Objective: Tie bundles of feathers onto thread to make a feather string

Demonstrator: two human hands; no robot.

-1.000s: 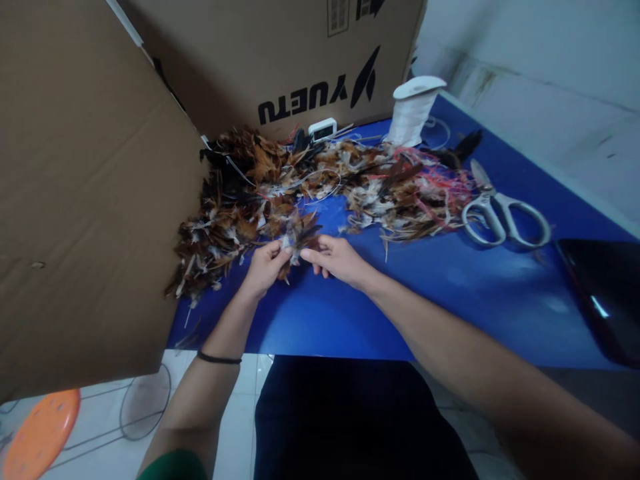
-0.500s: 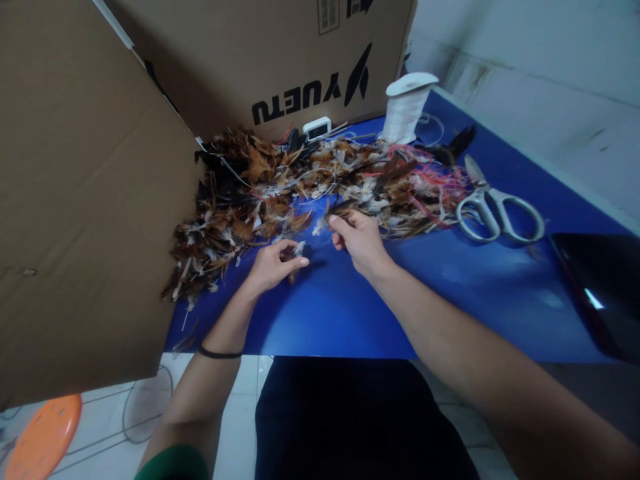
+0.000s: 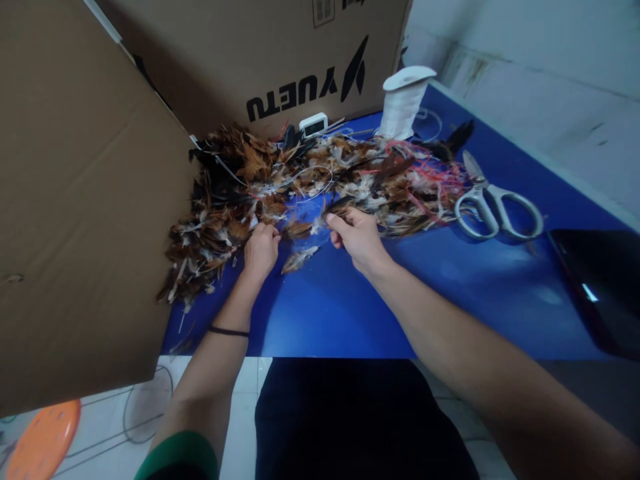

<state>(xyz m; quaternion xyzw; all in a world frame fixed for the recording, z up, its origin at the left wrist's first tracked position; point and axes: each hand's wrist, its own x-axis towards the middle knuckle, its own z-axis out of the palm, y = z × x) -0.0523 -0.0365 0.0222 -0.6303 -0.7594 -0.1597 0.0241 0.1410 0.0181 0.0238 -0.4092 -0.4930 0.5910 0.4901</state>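
Brown, black and white feathers lie in a long heap (image 3: 220, 220) across the blue table. My left hand (image 3: 263, 250) is at the heap's near edge, fingers curled down and pressed together; what they pinch, if anything, is hidden. Between thumb and forefinger my right hand (image 3: 355, 237) pinches a dark feather with a pale, fluffy base (image 3: 320, 223). A loose grey-brown feather (image 3: 299, 260) lies on the table between the hands. Another brown feather (image 3: 296, 230) rests just right of my left fingers.
Scissors (image 3: 487, 203) lie right of the heap, near a dark phone-like device (image 3: 600, 287). Behind stand a white spool (image 3: 404, 103) and a small white digital display (image 3: 314, 125). Cardboard walls (image 3: 85, 200) close the left and back. Pink strands (image 3: 430, 173) tangle among the feathers.
My left hand has let go of a small feather, now on the table, and moved left and up to the heap, fingers closing. My right hand has barely moved.
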